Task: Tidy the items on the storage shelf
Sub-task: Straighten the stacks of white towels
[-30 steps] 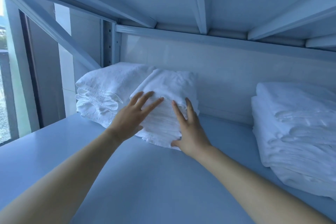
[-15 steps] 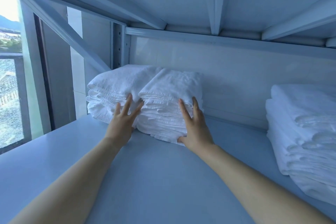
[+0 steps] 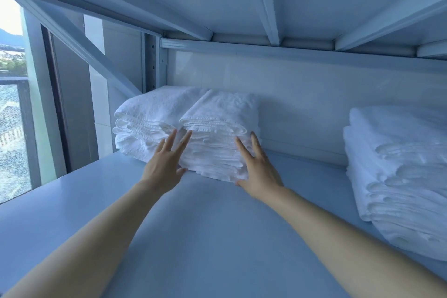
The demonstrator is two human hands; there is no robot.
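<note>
A smooth, flat, pale blue metal shelf (image 3: 217, 237) fills the lower part of the view. At about 12 o'clock, near the back, sits a pile of folded white towels (image 3: 219, 116). It looks soft and fluffy, with many thin wavy edges stacked one on top of the other at its front. The left hand (image 3: 164, 164) is flat with straight, spread fingers, and its fingertips touch the front left corner of this pile. The right hand (image 3: 260, 174) is flat too, with its fingers straight against the front right side of the pile and its thumb low by the shelf. Neither hand curls around anything. A second towel pile (image 3: 145, 123), puffy and bumpy, lies just beside the first one at about 10 o'clock, and the two touch. A taller pile of white folded cloth (image 3: 399, 164) stands well apart at 3 o'clock, with rounded, floppy folds. Behind the piles is a plain, shiny white wall (image 3: 302, 94). Overhead, at 12 o'clock, straight metal beams (image 3: 266, 0) cross under the next shelf up. A slanted metal bar (image 3: 79, 41) runs down at 10 o'clock, and a bright window (image 3: 12, 128) shows at 9 o'clock.
</note>
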